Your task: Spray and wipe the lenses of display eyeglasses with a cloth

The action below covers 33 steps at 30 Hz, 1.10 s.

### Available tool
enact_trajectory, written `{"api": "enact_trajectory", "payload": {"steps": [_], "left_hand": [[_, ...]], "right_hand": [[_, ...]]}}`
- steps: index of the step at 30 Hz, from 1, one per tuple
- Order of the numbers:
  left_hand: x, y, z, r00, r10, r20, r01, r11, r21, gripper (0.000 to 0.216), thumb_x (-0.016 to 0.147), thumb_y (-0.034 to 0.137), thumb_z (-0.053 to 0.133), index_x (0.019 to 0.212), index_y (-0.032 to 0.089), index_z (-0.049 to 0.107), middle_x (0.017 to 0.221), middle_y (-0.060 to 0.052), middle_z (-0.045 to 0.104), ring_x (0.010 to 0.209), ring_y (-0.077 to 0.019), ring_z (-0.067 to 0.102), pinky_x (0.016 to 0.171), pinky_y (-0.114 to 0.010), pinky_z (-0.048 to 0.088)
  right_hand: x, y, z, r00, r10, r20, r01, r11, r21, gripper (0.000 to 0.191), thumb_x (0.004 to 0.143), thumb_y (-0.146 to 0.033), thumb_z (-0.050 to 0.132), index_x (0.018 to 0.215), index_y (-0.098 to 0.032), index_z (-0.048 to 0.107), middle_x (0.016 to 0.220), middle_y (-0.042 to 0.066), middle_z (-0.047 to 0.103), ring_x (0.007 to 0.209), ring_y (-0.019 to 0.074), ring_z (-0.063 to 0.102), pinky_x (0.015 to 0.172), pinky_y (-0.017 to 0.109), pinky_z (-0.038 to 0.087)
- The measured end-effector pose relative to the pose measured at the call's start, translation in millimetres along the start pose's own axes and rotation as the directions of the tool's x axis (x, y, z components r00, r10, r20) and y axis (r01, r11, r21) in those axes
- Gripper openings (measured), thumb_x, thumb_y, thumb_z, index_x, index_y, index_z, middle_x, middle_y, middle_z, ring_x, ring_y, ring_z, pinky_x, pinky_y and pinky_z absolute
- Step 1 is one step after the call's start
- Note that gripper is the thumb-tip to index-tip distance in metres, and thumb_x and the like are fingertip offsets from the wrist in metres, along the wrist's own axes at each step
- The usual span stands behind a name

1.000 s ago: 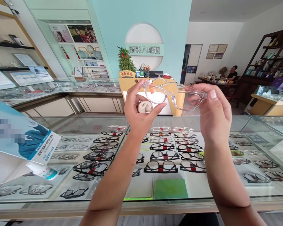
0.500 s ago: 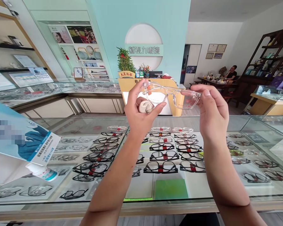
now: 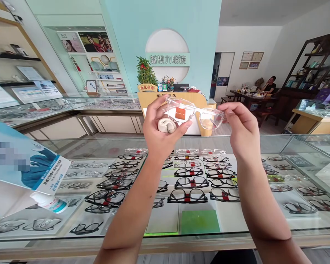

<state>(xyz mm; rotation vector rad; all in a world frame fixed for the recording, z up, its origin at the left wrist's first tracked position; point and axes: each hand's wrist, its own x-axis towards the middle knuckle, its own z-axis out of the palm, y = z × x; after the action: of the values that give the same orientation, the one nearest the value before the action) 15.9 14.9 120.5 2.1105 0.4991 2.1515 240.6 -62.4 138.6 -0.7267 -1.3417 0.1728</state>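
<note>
Spanning both hands above the glass counter (image 3: 181, 240), the clear spectacles (image 3: 198, 110) lie crosswise, long axis dipping slightly rightward; the left hand (image 3: 161, 136) grips one end and cups a whitish wad (image 3: 166, 125), the right hand (image 3: 244, 128) pinching the other.

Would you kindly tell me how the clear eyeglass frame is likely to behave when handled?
The clear eyeglass frame would probably feel light, given its thin rims. It looks fairly stiff, spanning unsagging between the left hand and right hand. Its glossy surface may be slightly slippery.
</note>
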Motion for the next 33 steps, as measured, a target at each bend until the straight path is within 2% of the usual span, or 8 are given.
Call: {"api": "enact_trajectory", "payload": {"steps": [6,10,15,18,22,25,28,33], "left_hand": [[6.0,16.5,-6.5,0.981,-0.147,0.126,0.153,0.987,-0.039,0.096,0.071,0.068,0.106,0.150,0.031,0.067,0.128,-0.012,0.083,0.114,-0.0354,0.084,0.091,-0.049,0.072],[7.7,24.9,-10.3,0.962,-0.165,0.219,0.185,0.980,-0.075,0.094,0.068,0.067,0.108,0.146,0.029,0.071,0.126,-0.013,0.085,0.117,-0.0362,0.083,0.094,-0.049,0.071],[10.3,28.0,-12.7,0.935,-0.179,0.306,0.212,0.974,-0.079,0.092,0.068,0.064,0.109,0.145,0.030,0.074,0.127,-0.012,0.084,0.112,-0.0343,0.083,0.090,-0.047,0.070],[10.2,28.9,-8.6,0.960,-0.164,0.227,0.183,0.981,-0.062,0.079,0.073,0.061,0.107,0.139,0.030,0.076,0.128,-0.011,0.083,0.113,-0.0314,0.081,0.090,-0.043,0.068],[4.8,41.4,0.7,0.986,-0.165,0.021,0.165,0.986,0.024,0.029,0.092,0.049,0.094,0.105,0.026,0.082,0.104,-0.005,0.084,0.096,-0.0232,0.077,0.087,-0.038,0.064],[-0.6,57.1,6.5,0.974,-0.194,0.115,0.192,0.981,0.024,0.016,0.099,0.039,0.086,0.091,0.025,0.085,0.091,-0.003,0.082,0.085,-0.0201,0.073,0.083,-0.037,0.061],[-4.1,67.1,11.4,0.939,-0.268,0.217,0.282,0.959,-0.037,0.012,0.098,0.039,0.088,0.098,0.027,0.091,0.094,-0.003,0.085,0.083,-0.0195,0.073,0.080,-0.036,0.060],[-5.4,64.1,16.6,0.889,-0.423,0.175,0.445,0.887,-0.120,0.026,0.092,0.052,0.093,0.099,0.027,0.092,0.095,-0.004,0.087,0.080,-0.0195,0.070,0.074,-0.035,0.058]], "right_hand": [[2.8,-5.9,-6.7,0.987,0.023,0.157,-0.019,0.999,-0.030,0.012,0.107,-0.037,0.074,0.107,-0.029,0.083,0.112,0.003,0.084,0.104,0.0220,0.075,0.098,0.043,0.059],[2.6,-12.4,-7.8,0.928,0.046,0.369,-0.057,0.998,0.018,0.015,0.103,-0.041,0.081,0.097,-0.028,0.084,0.107,0.002,0.086,0.100,0.0216,0.076,0.097,0.044,0.061],[4.3,-9.2,-7.2,0.868,0.117,0.483,-0.162,0.985,0.053,0.020,0.102,-0.045,0.083,0.093,-0.028,0.086,0.098,0.002,0.085,0.090,0.0197,0.073,0.088,0.041,0.062],[4.8,-2.4,-6.3,0.905,0.116,0.410,-0.166,0.982,0.091,0.017,0.099,-0.043,0.086,0.096,-0.027,0.087,0.098,0.002,0.086,0.085,0.0184,0.073,0.083,0.039,0.062],[2.5,3.3,0.0,0.981,0.028,0.193,-0.022,0.999,-0.030,0.013,0.101,-0.037,0.084,0.094,-0.026,0.085,0.101,0.003,0.087,0.092,0.0206,0.076,0.091,0.043,0.062],[-1.8,2.4,9.6,0.991,-0.078,0.111,0.091,0.988,-0.121,0.011,0.103,-0.034,0.081,0.095,-0.026,0.084,0.105,0.005,0.087,0.100,0.0238,0.079,0.097,0.046,0.062],[-8.4,-0.1,21.1,0.980,-0.183,0.073,0.193,0.964,-0.185,0.009,0.104,-0.030,0.078,0.097,-0.028,0.084,0.109,0.006,0.087,0.108,0.0270,0.080,0.101,0.050,0.062],[-22.1,-4.0,36.5,0.951,-0.303,0.068,0.302,0.853,-0.425,0.014,0.108,-0.028,0.072,0.110,-0.030,0.086,0.123,0.008,0.087,0.116,0.0329,0.080,0.104,0.056,0.058]]}}
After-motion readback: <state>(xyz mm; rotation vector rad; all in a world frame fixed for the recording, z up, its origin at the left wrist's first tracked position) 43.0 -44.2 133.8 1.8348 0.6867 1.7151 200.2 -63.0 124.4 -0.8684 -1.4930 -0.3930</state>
